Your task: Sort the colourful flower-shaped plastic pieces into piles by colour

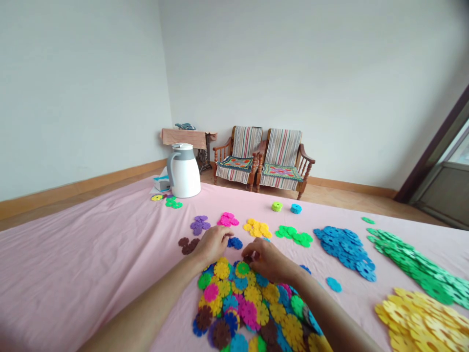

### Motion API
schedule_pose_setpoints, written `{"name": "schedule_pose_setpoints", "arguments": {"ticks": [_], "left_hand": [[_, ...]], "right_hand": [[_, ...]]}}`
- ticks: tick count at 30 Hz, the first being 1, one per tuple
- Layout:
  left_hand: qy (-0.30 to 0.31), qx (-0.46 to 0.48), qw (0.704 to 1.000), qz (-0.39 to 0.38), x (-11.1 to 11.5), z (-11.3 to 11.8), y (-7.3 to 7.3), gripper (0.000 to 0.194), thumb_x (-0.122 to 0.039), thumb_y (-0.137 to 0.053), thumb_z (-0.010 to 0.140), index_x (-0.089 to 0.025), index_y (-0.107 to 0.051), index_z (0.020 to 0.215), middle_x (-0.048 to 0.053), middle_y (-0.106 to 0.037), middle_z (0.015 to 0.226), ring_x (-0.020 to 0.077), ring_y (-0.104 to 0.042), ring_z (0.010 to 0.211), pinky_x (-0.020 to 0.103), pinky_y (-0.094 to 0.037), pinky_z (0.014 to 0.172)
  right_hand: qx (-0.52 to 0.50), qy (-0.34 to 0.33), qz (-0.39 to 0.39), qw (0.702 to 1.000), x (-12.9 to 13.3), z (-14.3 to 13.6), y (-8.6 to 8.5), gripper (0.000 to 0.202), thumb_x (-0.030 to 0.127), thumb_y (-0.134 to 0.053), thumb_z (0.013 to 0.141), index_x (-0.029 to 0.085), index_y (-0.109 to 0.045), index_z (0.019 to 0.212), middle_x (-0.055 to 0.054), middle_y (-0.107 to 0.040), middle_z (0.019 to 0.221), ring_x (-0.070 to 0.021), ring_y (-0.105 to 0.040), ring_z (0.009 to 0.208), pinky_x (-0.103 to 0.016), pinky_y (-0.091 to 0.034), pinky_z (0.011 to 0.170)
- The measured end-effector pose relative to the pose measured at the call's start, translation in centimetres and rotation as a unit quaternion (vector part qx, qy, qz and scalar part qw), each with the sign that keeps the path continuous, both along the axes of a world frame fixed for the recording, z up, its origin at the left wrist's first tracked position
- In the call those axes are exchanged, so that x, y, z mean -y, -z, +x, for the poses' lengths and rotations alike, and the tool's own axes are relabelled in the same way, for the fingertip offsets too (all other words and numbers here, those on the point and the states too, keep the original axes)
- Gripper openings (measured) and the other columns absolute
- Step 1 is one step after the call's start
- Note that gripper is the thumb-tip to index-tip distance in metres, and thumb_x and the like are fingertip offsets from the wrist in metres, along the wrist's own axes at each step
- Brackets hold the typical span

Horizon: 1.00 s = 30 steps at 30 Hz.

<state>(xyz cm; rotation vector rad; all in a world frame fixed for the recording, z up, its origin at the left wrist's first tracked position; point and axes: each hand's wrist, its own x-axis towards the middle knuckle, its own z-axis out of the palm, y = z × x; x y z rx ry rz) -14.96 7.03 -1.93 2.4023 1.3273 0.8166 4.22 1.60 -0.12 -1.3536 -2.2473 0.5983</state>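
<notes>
A mixed pile of flower-shaped discs (252, 308) in many colours lies on the pink cloth between my forearms. My left hand (213, 243) is over the cloth just left of a small group of dark blue discs (235, 243), its fingers curled; what they hold, if anything, is hidden. At the pile's far edge, my right hand (269, 259) has bent fingers at a brown disc (248, 259). Small groups lie beyond: brown (188, 245), purple (200, 225), pink (227, 219), yellow (257, 228) and green (294, 235).
On the right are larger heaps of blue (344, 250), green (417, 264) and yellow discs (425, 320). Two short stacks, lime (276, 207) and blue (296, 209), stand farther back. A white jug (186, 173) is at back left. Two wooden chairs (280, 171) stand beyond the cloth.
</notes>
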Motion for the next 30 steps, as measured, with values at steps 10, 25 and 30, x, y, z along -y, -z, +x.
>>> {"name": "schedule_pose_setpoints", "arguments": {"ticks": [10,25,30], "left_hand": [[-0.001,-0.003,1.000,0.010,-0.1,0.0,0.3,0.029,-0.008,-0.045,0.077,-0.017,-0.068,0.092,0.005,-0.069,0.091,0.0177,-0.062,0.088,0.026,-0.046,0.080],[0.119,0.106,0.985,-0.067,1.8,1.8,-1.3,0.013,-0.021,-0.056,0.078,-0.015,-0.068,0.079,0.002,-0.068,0.077,0.0129,-0.060,0.070,0.021,-0.045,0.066],[0.059,0.090,0.993,-0.047,0.6,0.0,-2.5,0.015,-0.022,-0.053,0.077,-0.015,-0.065,0.074,0.002,-0.068,0.073,0.0136,-0.060,0.068,0.022,-0.044,0.067]], "right_hand": [[-0.009,0.005,-0.028,1.000,-0.1,0.5,0.4,0.019,0.008,-0.053,0.061,0.018,-0.055,0.077,0.001,-0.061,0.071,-0.0097,-0.053,0.063,-0.018,-0.035,0.053],[-0.210,0.085,0.023,0.974,-1.7,-0.5,2.0,0.016,0.007,-0.049,0.064,0.019,-0.050,0.073,0.003,-0.060,0.063,-0.0103,-0.055,0.058,-0.020,-0.040,0.053],[-0.212,0.130,0.032,0.968,-1.2,0.0,1.8,0.006,0.016,-0.049,0.071,0.019,-0.052,0.076,0.001,-0.059,0.065,-0.0118,-0.055,0.059,-0.023,-0.041,0.054]]}}
